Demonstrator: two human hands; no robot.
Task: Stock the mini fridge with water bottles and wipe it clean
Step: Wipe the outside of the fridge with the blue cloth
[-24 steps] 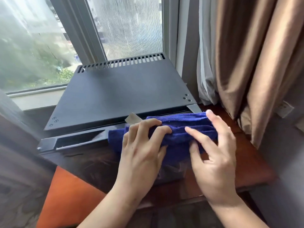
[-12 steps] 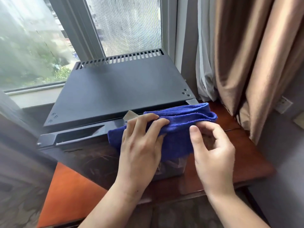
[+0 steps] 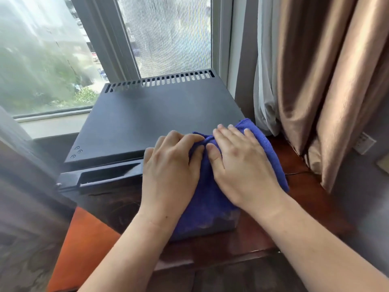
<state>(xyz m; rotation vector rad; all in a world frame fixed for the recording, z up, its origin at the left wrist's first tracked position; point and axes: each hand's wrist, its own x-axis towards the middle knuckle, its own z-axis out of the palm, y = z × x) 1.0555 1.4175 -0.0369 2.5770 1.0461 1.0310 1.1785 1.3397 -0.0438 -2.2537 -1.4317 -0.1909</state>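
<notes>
Blue microfiber cloth [image 3: 212, 199] is draped over the front right corner of the black mini fridge [image 3: 151, 121], half on the top panel and half hanging down over the door front. Both hands are pressed on it side by side, thumbs nearly touching. The left hand [image 3: 170, 167] has its fingers curled, bunching a fold of the cloth at the top edge, and the right hand [image 3: 240, 159] lies flat with fingers spread out over the corner.

Looks like the wipe-down step, with the door shut and no water bottles anywhere in view, so I can't say where the stocking stands.

If it were me: keep the right palm flat so the cloth stays spread, and work from that corner back toward the vent slots [image 3: 160, 80] in overlapping passes. The recessed door handle [image 3: 109, 175] to the left probably traps dust, so push a folded edge into it. Watch the loose hanging part, it could drag along the wooden ledge [image 3: 303, 199]. The brown curtain [image 3: 328, 81] hangs just to the right, so keep strokes short on that side.
</notes>
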